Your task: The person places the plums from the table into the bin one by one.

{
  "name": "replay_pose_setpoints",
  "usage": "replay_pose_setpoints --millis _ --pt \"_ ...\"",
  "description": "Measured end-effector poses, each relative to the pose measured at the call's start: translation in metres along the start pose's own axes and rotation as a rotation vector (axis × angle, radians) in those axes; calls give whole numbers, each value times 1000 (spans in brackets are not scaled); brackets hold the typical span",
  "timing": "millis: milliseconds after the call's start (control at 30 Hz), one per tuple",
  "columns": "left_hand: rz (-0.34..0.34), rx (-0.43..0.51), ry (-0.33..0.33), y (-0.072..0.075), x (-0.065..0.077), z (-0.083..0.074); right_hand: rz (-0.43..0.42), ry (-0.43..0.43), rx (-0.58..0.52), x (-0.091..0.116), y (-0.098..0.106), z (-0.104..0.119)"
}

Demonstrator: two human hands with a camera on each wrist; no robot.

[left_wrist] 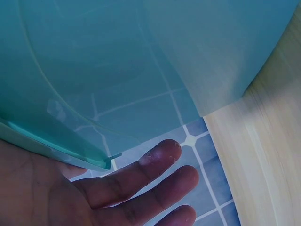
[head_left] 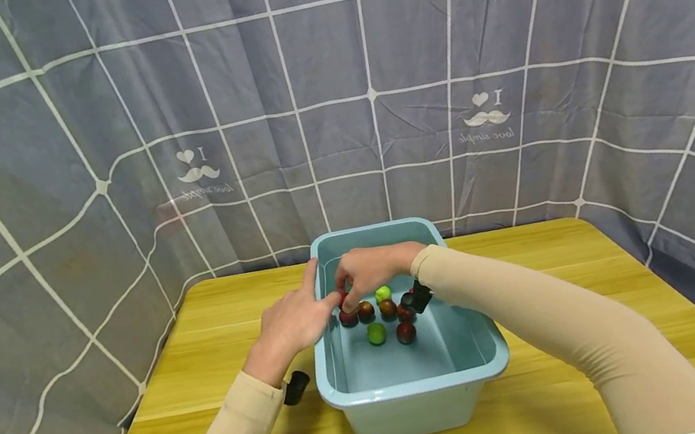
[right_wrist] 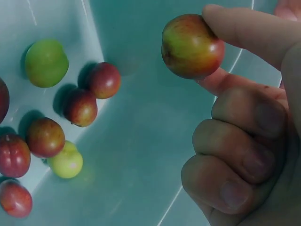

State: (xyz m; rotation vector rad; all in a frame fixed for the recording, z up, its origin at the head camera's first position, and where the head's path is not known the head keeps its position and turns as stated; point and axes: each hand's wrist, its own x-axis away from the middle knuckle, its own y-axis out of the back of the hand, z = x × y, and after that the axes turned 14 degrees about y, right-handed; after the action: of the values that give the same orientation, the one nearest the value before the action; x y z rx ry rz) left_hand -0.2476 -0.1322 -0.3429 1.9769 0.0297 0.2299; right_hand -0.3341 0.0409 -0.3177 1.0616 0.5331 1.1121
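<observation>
My right hand (head_left: 370, 267) reaches into a light blue plastic basin (head_left: 416, 389). In the right wrist view it pinches a yellow-red plum (right_wrist: 193, 46) between thumb and index finger, the other fingers curled below. The plum is held above the basin floor. My left hand (head_left: 289, 322) rests on the basin's left rim, thumb over the inner side. Its other fingers (left_wrist: 160, 188) extend outside the wall, fairly straight. On the basin floor lie several dark red plums (head_left: 406, 332), a green fruit (head_left: 377, 333) and a yellow-green one (head_left: 383, 294).
The basin stands on a yellow wood-grain table (head_left: 231, 307). A grey curtain with white grid lines (head_left: 341, 140) hangs behind and along both sides. Black wrist cameras (head_left: 297, 387) are strapped to both sleeved forearms.
</observation>
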Motion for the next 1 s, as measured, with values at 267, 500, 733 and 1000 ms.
replay_pose_setpoints --millis 267,500,733,1000 --pt "0 6 -5 -2 -1 1 -17 4 -10 2 0 -1" --pt "8 5 -10 -3 -1 1 -37 22 -2 14 7 -1" --pt "14 6 -2 -1 -1 2 -84 49 3 36 18 1" --pt "-4 -2 -22 0 -2 3 -154 60 -20 64 19 0"
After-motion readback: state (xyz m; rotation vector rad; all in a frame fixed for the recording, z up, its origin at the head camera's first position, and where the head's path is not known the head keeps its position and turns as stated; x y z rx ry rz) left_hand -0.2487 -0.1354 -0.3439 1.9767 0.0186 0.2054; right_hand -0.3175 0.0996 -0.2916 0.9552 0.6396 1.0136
